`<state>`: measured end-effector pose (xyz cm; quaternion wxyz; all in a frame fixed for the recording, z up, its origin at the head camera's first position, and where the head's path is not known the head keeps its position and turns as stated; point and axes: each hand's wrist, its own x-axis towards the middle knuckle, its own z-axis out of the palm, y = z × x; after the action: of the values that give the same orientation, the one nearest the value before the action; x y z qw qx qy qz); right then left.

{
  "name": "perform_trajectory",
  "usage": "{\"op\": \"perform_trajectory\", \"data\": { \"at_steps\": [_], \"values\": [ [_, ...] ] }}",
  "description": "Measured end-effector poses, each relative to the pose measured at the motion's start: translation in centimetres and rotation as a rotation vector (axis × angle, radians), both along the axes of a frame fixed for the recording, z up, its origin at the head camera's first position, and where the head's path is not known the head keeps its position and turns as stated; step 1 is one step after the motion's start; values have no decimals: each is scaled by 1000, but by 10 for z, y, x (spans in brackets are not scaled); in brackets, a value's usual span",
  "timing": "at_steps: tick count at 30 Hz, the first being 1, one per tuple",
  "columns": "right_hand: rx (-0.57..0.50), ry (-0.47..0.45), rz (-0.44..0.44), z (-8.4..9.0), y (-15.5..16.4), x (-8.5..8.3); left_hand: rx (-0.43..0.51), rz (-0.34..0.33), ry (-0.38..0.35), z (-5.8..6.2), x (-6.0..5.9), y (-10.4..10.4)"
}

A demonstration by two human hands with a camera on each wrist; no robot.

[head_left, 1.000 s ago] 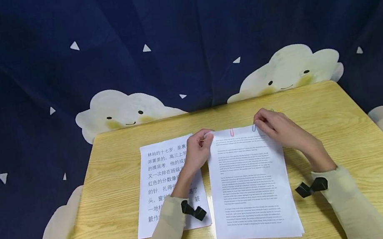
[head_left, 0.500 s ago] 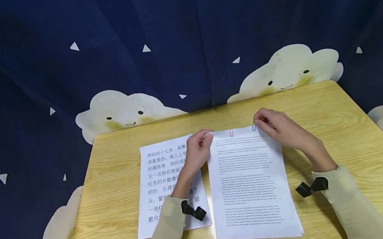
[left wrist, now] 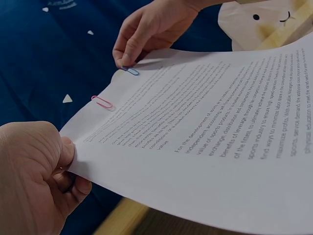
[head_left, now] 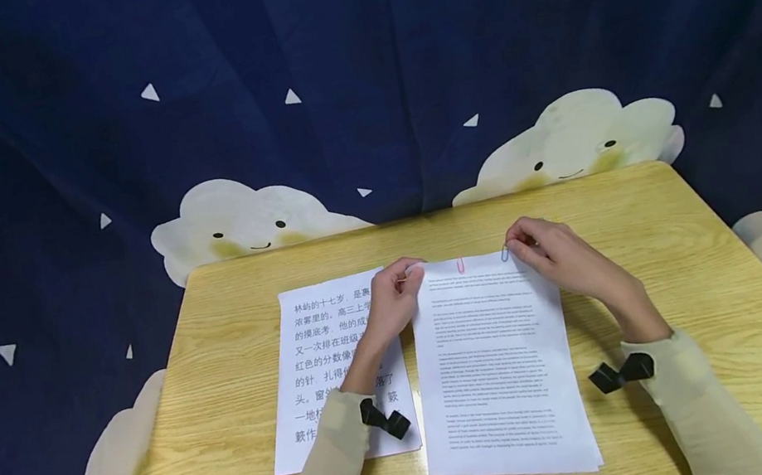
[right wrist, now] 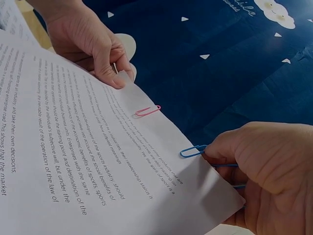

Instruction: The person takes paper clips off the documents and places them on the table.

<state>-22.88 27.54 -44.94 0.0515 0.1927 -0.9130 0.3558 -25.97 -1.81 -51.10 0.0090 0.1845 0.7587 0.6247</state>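
My left hand [head_left: 393,301] pinches the top left corner of a stack of printed white sheets [head_left: 497,369], thumb on the front and fingers behind. At the top edge, toward the right corner, my right hand [head_left: 569,256] pinches a blue paper clip [right wrist: 192,151]. One loop of this clip lies over the front of the sheets, and further blue wire shows between my fingers in the right wrist view. Left of it on the same edge, a pink paper clip [left wrist: 103,103] is fixed near the middle. The stack's top is raised toward me, with its English text facing up.
A second stack of white sheets [head_left: 326,339] with large Chinese characters lies on the wooden table [head_left: 214,417] at the left, partly under my left forearm. Behind the table hangs a dark blue curtain [head_left: 356,90] with white triangles and clouds.
Both hands keep their places and hold. The sheets' lower edge has shifted very slightly left. Small yellowish bits behind the right hand, visible a second ago, are out of sight now.
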Motion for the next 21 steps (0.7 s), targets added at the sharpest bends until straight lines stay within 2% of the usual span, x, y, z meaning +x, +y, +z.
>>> {"op": "perform_trajectory", "data": {
  "at_steps": [8,9,12,15,16,21],
  "values": [
    [13,-2,-2,0,-1,0,1,-15,-21,-1,-1,0],
    [14,-4,-3,0,-1,0,5,-22,-27,4,1,0],
    [16,-10,-5,1,-1,1,-4,-24,-24,4,2,0],
    [12,-12,-7,2,-1,1,-6,-17,-3,3,2,0],
    [9,-12,-8,2,-1,1,-7,-13,1,-1,0,0],
    [-9,-8,-8,3,-1,1,2,-15,-17,-2,0,0]
  ]
}}
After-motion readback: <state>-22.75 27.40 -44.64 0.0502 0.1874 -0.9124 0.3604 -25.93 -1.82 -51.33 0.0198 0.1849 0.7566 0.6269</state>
